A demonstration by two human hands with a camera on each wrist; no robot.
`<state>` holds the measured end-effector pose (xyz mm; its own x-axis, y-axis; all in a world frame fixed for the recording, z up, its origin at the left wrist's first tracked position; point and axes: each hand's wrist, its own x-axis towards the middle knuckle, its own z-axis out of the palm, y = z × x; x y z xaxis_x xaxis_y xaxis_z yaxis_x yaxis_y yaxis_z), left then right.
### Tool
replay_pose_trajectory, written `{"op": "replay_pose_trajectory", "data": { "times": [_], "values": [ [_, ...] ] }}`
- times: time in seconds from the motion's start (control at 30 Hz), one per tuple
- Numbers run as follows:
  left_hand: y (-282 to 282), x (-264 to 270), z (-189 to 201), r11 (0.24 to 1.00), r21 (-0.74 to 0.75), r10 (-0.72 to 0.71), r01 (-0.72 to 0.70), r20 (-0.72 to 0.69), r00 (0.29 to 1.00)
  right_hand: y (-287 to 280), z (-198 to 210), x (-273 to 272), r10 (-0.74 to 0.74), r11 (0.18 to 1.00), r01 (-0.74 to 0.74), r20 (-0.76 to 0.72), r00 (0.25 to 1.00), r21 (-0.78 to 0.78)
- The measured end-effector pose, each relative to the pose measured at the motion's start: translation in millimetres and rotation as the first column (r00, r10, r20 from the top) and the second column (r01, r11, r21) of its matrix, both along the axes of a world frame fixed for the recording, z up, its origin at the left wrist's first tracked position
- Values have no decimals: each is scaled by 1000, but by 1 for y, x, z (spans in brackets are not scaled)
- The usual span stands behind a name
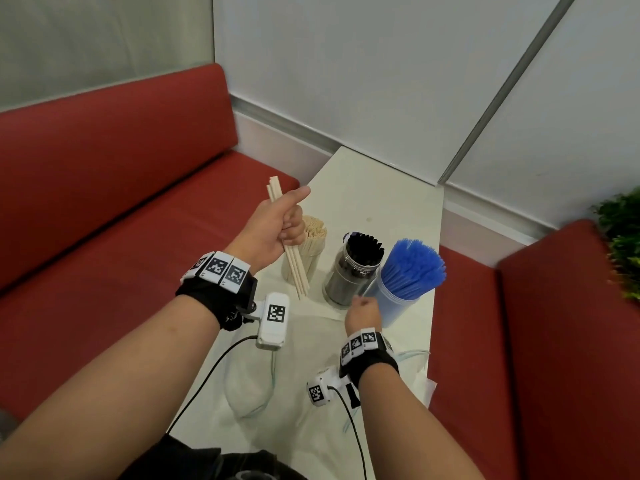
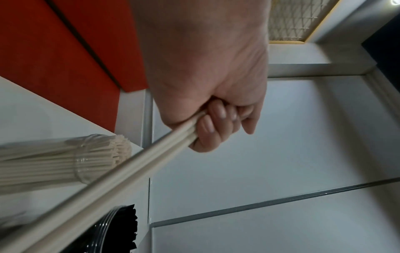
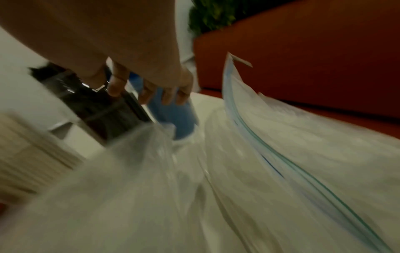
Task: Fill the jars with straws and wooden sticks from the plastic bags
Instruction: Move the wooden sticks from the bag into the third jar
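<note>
My left hand point(image 1: 289, 221) point(image 2: 216, 123) grips a few long wooden sticks point(image 1: 298, 273) point(image 2: 121, 172), tilted and raised just left of the clear jar of wooden sticks point(image 1: 315, 252) point(image 2: 65, 159). Their lower ends hang in front of that jar. To its right stand a jar of black straws point(image 1: 353, 275) point(image 2: 116, 227) point(image 3: 97, 109) and a jar of blue straws point(image 1: 398, 303) point(image 3: 175, 116). My right hand point(image 1: 362, 311) point(image 3: 151, 92) hovers low at the near side of these two jars. Its fingers hang loosely curled with nothing in them.
Crumpled clear plastic bags point(image 1: 249, 386) point(image 3: 281, 154) lie on the near part of the narrow white table point(image 1: 363, 188). Red benches point(image 1: 121, 202) flank the table on both sides. A white wall stands close behind it. A green plant point(image 1: 623, 251) sits at the far right.
</note>
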<state>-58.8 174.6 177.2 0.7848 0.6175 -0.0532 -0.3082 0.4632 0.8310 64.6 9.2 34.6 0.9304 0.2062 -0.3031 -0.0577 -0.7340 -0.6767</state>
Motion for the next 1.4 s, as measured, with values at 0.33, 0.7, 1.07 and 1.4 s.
{"op": "replay_pose_trajectory", "data": {
  "times": [0.33,0.7,1.07,1.4],
  "values": [
    [-12,24,1,991,-26,135,-134,74,988,54,94,-26,703,657,-317,-403,586,684],
    [9,26,-65,810,-569,100,-141,-103,990,60,102,7,349,667,-139,-142,926,732],
    [7,56,-84,668,-744,60,22,84,995,80,104,29,532,609,-234,-172,829,758],
    [53,62,-130,905,196,404,-378,-671,621,115,121,87,431,768,-398,54,901,502]
  ]
}}
